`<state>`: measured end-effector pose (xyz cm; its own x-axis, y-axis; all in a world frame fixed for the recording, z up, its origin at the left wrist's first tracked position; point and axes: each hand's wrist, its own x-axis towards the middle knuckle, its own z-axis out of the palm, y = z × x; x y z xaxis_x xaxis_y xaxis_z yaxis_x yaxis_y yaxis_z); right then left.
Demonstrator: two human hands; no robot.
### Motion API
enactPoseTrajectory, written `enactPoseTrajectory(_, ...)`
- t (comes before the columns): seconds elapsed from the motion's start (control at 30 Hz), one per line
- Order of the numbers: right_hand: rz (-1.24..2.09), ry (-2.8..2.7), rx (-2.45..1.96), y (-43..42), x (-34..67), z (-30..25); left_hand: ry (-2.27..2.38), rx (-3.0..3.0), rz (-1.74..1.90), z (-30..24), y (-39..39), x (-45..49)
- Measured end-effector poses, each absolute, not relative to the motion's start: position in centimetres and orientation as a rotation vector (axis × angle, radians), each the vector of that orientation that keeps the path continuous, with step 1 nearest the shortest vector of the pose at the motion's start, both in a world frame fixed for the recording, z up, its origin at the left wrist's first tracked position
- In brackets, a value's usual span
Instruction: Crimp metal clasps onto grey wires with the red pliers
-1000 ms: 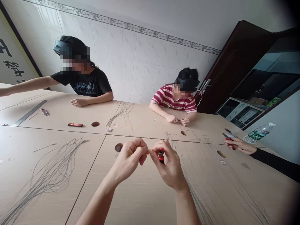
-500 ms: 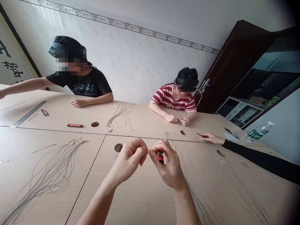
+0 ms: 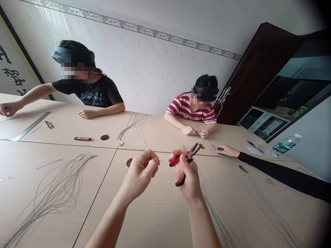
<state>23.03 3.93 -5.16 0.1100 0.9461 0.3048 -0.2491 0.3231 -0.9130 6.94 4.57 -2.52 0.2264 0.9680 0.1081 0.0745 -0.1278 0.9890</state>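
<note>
Red-and-black handled pliers (image 3: 180, 179) rest in my right hand (image 3: 188, 174), their metal jaws apart and pointing up and to the right. My left hand (image 3: 142, 172) is closed, thumb against the curled fingers. A thin wire-like end (image 3: 160, 160) pokes out by its fingertips; what the fingers pinch is too small to name. Both hands hover above the table (image 3: 155, 213), a short gap between them. Grey cords (image 3: 217, 213) run along the table right of my right hand, with small metal bits (image 3: 184, 147) at their far ends.
A bundle of grey cords (image 3: 57, 193) lies at left. Farther off are a steel ruler (image 3: 32, 125), a red-and-black box cutter (image 3: 82, 138) and another cord bundle (image 3: 131, 125). Two people sit opposite; a black-sleeved arm (image 3: 279, 172) reaches in from the right near a water bottle (image 3: 284, 145).
My right hand has moved away from my left, and the pliers have swung so their jaws point up and right. The far-left person's hand has come into view.
</note>
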Motion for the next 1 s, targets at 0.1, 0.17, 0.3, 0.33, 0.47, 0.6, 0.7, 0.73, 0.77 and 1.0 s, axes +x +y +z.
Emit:
enactPoseTrajectory(0.1, 1.509, -0.66, -0.636, 4.8, 23.3, -5.6, 1.094, 1.467, 1.111, -2.8, 4.8, 6.7)
enactPoseTrajectory(0.17, 1.74, -0.583, -0.588, 5.1, 23.3, -5.9, 1.125, 1.474, 1.135, -3.0, 5.0, 6.6)
enactPoseTrajectory(0.3, 1.534, -0.862, -0.902, 4.6, 22.4, -6.5, 1.191, 1.488, 1.196, -3.1, 5.4, 6.5)
enactPoseTrajectory(0.33, 1.371, -1.006, -1.063, 4.3, 22.1, -6.5, 1.21, 1.492, 1.214, -3.1, 5.5, 6.5)
enactPoseTrajectory(0.47, 0.754, -1.497, -1.527, 3.4, 21.1, -6.2, 1.284, 1.517, 1.267, -3.4, 5.8, 6.5)
enactPoseTrajectory(0.6, 0.603, -1.681, -1.618, 2.9, 20.9, -5.8, 1.344, 1.55, 1.277, -3.6, 6.0, 6.5)
enactPoseTrajectory(0.7, 0.621, -1.744, -1.619, 2.6, 20.8, -5.7, 1.365, 1.591, 1.28, -3.7, 6.0, 6.7)
enactPoseTrajectory(0.73, 0.634, -1.752, -1.617, 2.5, 20.7, -5.6, 1.37, 1.602, 1.28, -3.8, 6.0, 6.7)
enactPoseTrajectory(0.77, 0.645, -1.756, -1.617, 2.5, 20.7, -5.6, 1.374, 1.611, 1.276, -3.9, 6.0, 6.8)
enactPoseTrajectory(1.0, 0.635, -1.758, -1.638, 2.5, 20.6, -5.2, 1.382, 1.678, 1.237, -4.1, 5.8, 7.3)
